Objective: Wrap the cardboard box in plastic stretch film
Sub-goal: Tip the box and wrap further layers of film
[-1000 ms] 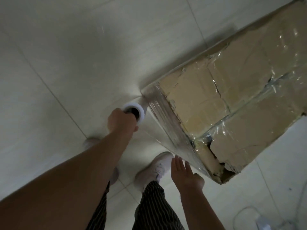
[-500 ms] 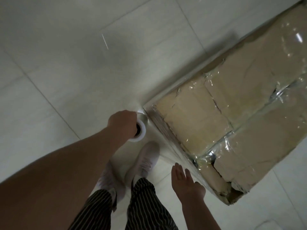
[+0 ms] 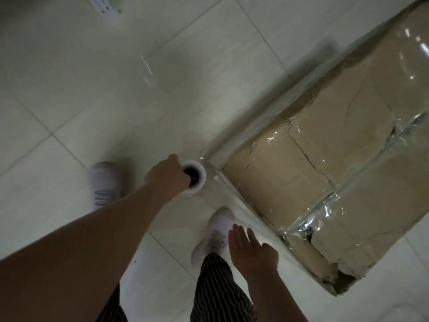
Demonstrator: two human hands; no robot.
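Note:
A tall, worn cardboard box [image 3: 325, 173] stands on the tiled floor at the right, its top taped and its sides covered in shiny clear film. My left hand [image 3: 166, 176] grips the top of an upright roll of stretch film [image 3: 196, 176], fingers hooked into its dark core, just left of the box's near corner. A sheet of film [image 3: 222, 194] runs from the roll onto the box's near side. My right hand [image 3: 249, 248] hangs with fingers straight, close to that side, holding nothing.
My two feet in white shoes [image 3: 105, 184] [image 3: 214, 233] stand on the pale floor tiles beside the box. A white power strip [image 3: 104, 5] lies on the floor at the top left. A white cable [image 3: 404, 307] curls at the bottom right.
I have stepped along the box's side. The roll in my left hand stays by the box's near corner. My left foot has moved out to the left.

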